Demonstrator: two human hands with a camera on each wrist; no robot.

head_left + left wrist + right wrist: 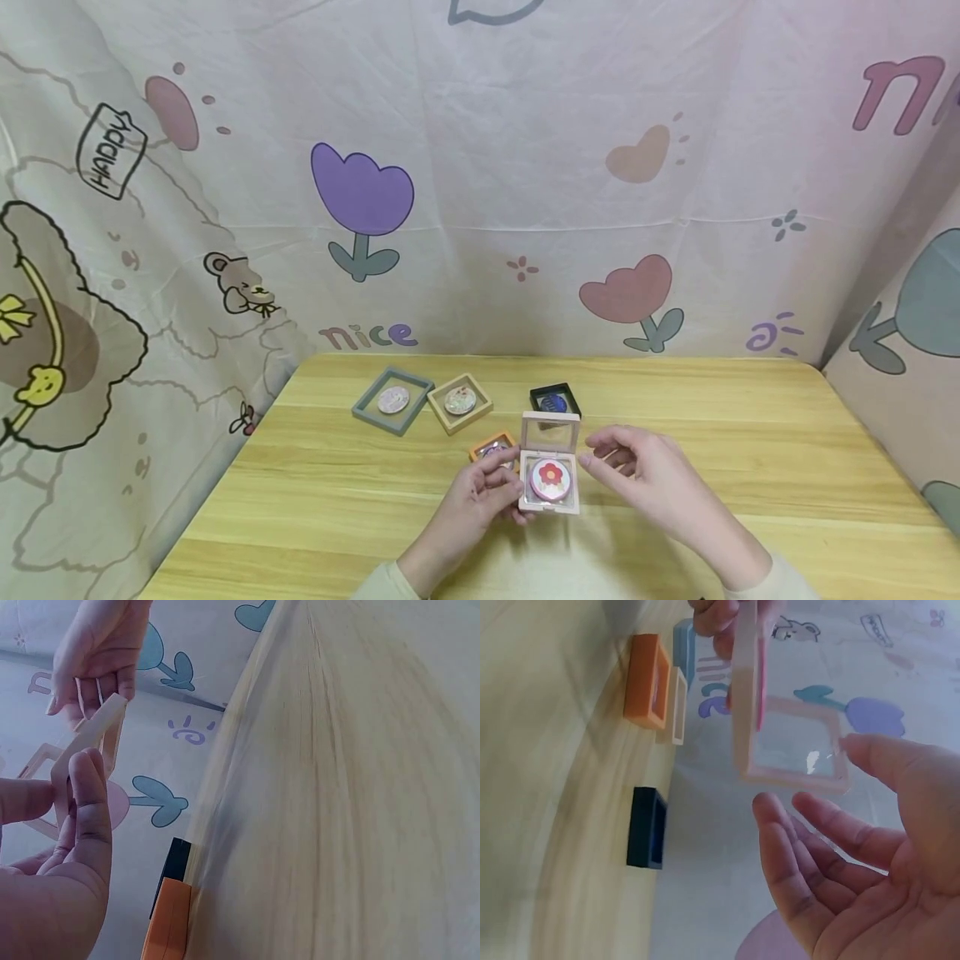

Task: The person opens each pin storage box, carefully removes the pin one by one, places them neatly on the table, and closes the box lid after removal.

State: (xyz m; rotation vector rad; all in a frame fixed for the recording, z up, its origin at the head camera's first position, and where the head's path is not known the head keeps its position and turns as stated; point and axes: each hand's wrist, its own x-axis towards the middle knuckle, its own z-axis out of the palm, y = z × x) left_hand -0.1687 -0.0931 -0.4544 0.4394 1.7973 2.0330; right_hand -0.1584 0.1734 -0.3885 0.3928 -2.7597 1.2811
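Holding the pink display case [550, 467] above the wooden table [750, 433], the left hand [468, 504] pinches its lower half at the left edge between thumb and fingers, while the right hand [652, 479] hovers just beside the case with relaxed, spread fingers and grips nothing. The case stands hinged open, its clear lid [550, 431] tilted up toward the back, and a round badge with a red flower [549, 479] lies on the film of the lower half. The likeliest trouble, as I judge it, is the badge sliding off: nothing pins it down while the lid is up, so any tilt of the left hand could send it onto the table. A one-sided pinch is also a weak hold, so the frame could twist or drop if the thumb shifts, and the right wrist view shows the case already at a steep angle to that camera. The orange case [492, 450] sits touching or nearly under the left fingers, and the black case [555, 400] lies just behind, so a dropped frame could knock either. The grey case [393, 400] and the tan case [460, 402] lie farther back left, out of harm's way.
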